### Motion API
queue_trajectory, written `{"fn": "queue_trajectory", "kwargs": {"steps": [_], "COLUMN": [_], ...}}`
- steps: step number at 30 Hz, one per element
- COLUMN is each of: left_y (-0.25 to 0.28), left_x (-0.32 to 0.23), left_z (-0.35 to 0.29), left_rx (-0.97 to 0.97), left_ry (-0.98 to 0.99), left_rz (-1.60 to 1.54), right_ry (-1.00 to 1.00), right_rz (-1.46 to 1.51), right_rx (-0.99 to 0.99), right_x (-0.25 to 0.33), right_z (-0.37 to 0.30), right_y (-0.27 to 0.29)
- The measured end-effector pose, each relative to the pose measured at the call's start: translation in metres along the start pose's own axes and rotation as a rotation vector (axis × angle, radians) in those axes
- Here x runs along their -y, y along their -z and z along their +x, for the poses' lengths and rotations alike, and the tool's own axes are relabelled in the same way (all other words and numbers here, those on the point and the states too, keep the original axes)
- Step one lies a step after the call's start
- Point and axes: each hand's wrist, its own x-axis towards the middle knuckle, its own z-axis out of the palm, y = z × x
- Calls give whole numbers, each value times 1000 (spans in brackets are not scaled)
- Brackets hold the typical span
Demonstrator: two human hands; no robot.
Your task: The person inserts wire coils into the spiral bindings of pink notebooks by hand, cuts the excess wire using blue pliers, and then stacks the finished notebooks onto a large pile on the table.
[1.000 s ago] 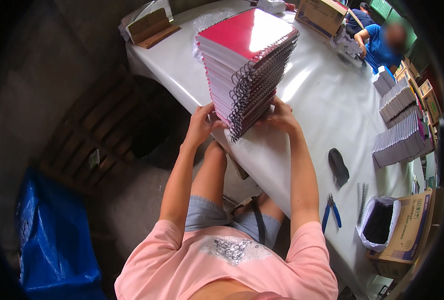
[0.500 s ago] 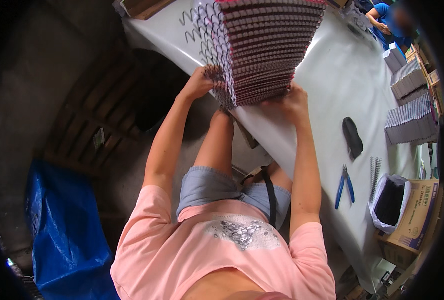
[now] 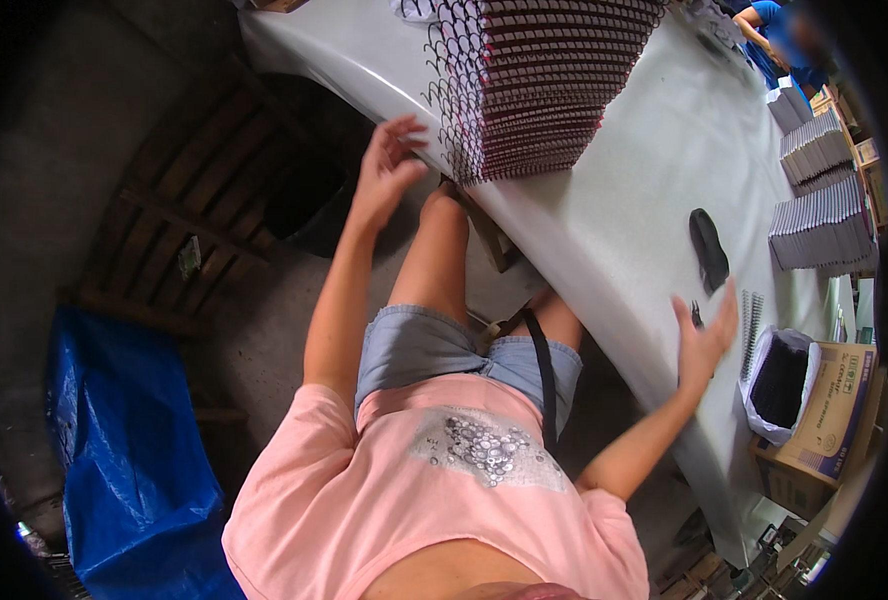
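A tall stack of spiral-bound notebooks (image 3: 554, 95) stands at the table's near edge, black coil ends sticking out on its left side. My left hand (image 3: 394, 165) is raised just left of the stack, apart from it, fingers loosely bent and holding nothing. Over on the right, my right hand (image 3: 706, 335) hovers with thumb and fingers spread above the blue-handled cutting pliers (image 3: 697, 316). Only their dark jaws show past the hand. A black elongated piece (image 3: 708, 250) lies just beyond; what it is I cannot tell. Loose wire coils (image 3: 753, 315) lie right of the hand.
The white-covered table (image 3: 654, 200) runs diagonally. A white-lined container of black material (image 3: 779, 385) and a cardboard box (image 3: 834, 405) are at right. Behind them stand stacks of bound notebooks (image 3: 819, 225); a person in blue (image 3: 764, 40) is far right. A blue tarp (image 3: 129, 460) hangs lower left.
Both hands have let go of the notebook stack, which now rests farther right and away. My right hand has swung right to the pliers; my left has drawn back slightly.
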Motion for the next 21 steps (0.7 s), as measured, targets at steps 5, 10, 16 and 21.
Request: {"fn": "queue_trajectory", "kwargs": {"steps": [5, 10, 16, 21], "left_y": [-60, -82, -78, -81], "left_x": [14, 17, 22, 23], "left_z": [-38, -34, -32, -34], "left_rx": [-115, -339, -375, -374], "left_ry": [6, -116, -224, -267], "left_rz": [246, 587, 594, 591], "right_ry": [-278, -268, -117, -109], "right_rz": [-188, -332, -280, -400], "right_rx": [176, 298, 123, 133], "right_x": [-76, -31, -39, -17], "right_z": [-51, -50, -57, -56], "right_y": [5, -5, -11, -6]}}
